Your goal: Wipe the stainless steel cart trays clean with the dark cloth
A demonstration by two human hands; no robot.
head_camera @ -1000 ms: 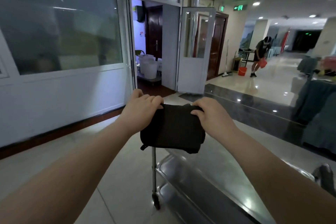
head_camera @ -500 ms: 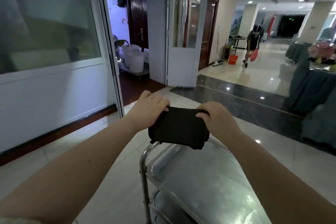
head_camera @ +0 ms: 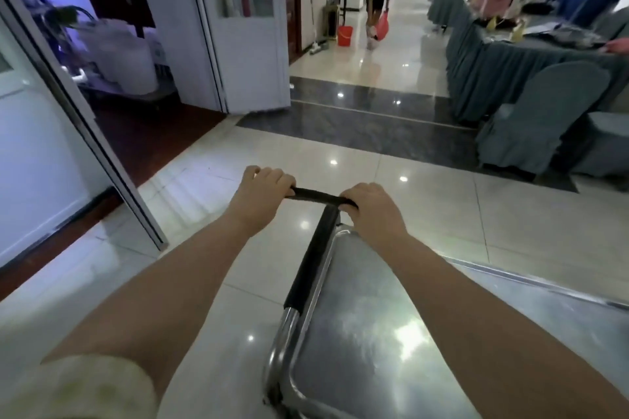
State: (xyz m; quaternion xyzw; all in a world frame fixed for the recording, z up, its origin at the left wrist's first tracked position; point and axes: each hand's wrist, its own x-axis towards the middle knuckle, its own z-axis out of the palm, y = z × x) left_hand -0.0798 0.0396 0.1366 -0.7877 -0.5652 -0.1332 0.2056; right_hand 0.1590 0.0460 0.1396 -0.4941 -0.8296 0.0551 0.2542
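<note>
A person's two bare arms reach forward over a stainless steel cart [head_camera: 285, 333] on a glossy tiled floor [head_camera: 442, 214] in a dim hallway. The left hand [head_camera: 263, 196] and right hand [head_camera: 371, 211] each hold one end of the dark cloth [head_camera: 316, 196], each grip clenched with the fingers curled over it. A moment ago the cloth was held up as a broad folded rectangle above the cart's far end. Now it shows only as a narrow, taut strip between the hands, brought low to the far corner of the top tray [head_camera: 374, 333], and the view has tipped down so that the tray fills the lower right. A dark band [head_camera: 313, 255] runs along the cart's left rail from below the right hand towards the viewer. It may be a hanging part of the cloth or a padded sleeve on the rail, and the view does not settle which. The tray's surface looks dull and streaked under the ceiling lights, so the wiping seems about to begin rather than under way. Far down the hall, a person bends near a red bucket [head_camera: 344, 35].
</note>
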